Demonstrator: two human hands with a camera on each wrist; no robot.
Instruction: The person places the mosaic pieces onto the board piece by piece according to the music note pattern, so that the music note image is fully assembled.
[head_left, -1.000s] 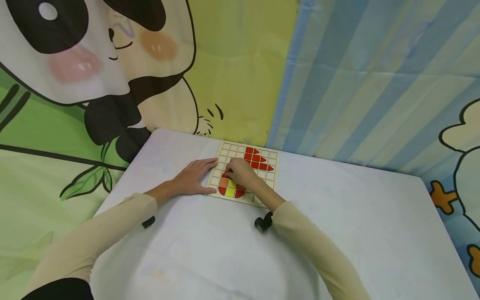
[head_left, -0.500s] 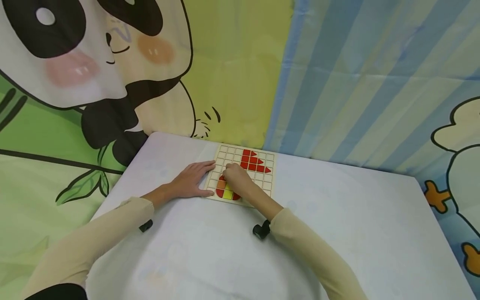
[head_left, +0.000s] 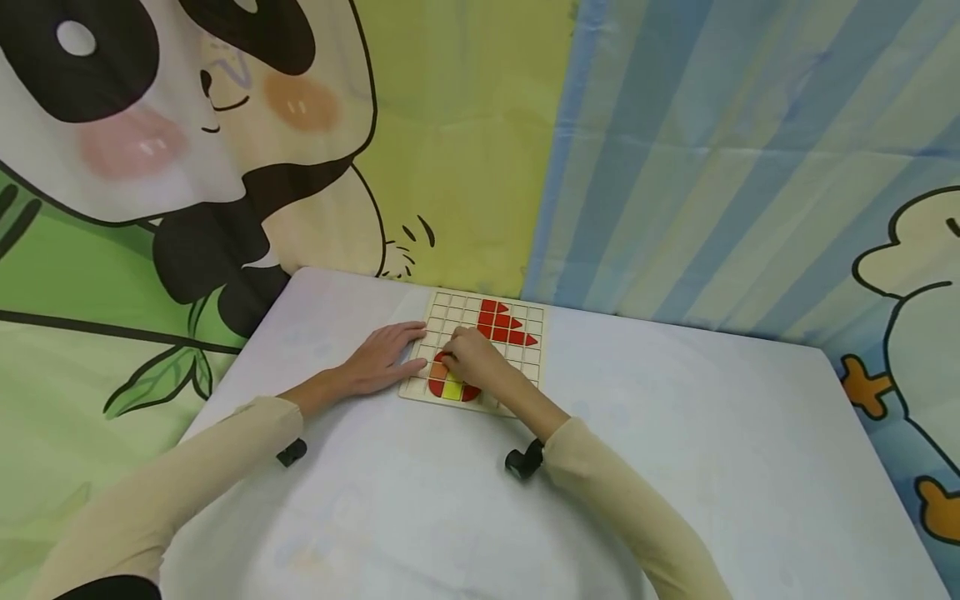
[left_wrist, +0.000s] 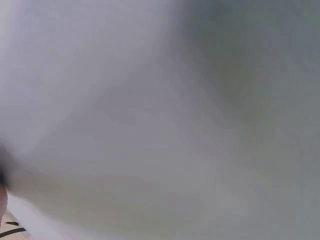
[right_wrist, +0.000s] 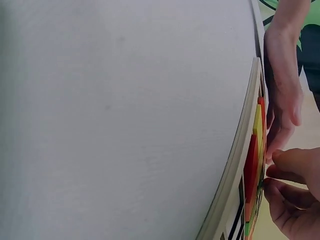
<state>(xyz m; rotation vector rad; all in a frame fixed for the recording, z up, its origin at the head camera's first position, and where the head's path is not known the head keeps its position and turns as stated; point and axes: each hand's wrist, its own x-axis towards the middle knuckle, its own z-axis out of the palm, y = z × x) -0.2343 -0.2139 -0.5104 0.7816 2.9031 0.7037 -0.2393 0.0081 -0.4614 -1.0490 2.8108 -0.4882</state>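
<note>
A pale wooden grid board (head_left: 465, 300) lies on the table. Several flat red tiles (head_left: 495, 321), some pointed, form a stepped shape on its far side. Nearer me, red, orange and yellow tiles (head_left: 452, 389) make a rounded shape, partly under my right hand (head_left: 476, 358). Its fingers are curled, the tips down at the rounded shape; whether they pinch a tile is hidden. My left hand (head_left: 382, 358) lies flat at the board's left edge, fingers extended and thumb apart. In the right wrist view, the tiles (right_wrist: 252, 170) show edge-on beside my right fingertips (right_wrist: 275, 187).
A white cloth covers the table (head_left: 675, 450). Behind it hangs a printed curtain (head_left: 465, 167) with cartoon animals. A small black device (head_left: 523, 460) is at my right wrist, another (head_left: 292, 452) at my left. The left wrist view is mostly blurred white surface.
My left thumb has moved up the board's edge, closer to the fingers. My right fingertips have shifted slightly toward me over the rounded shape. The head view has turned a little to the right.
</note>
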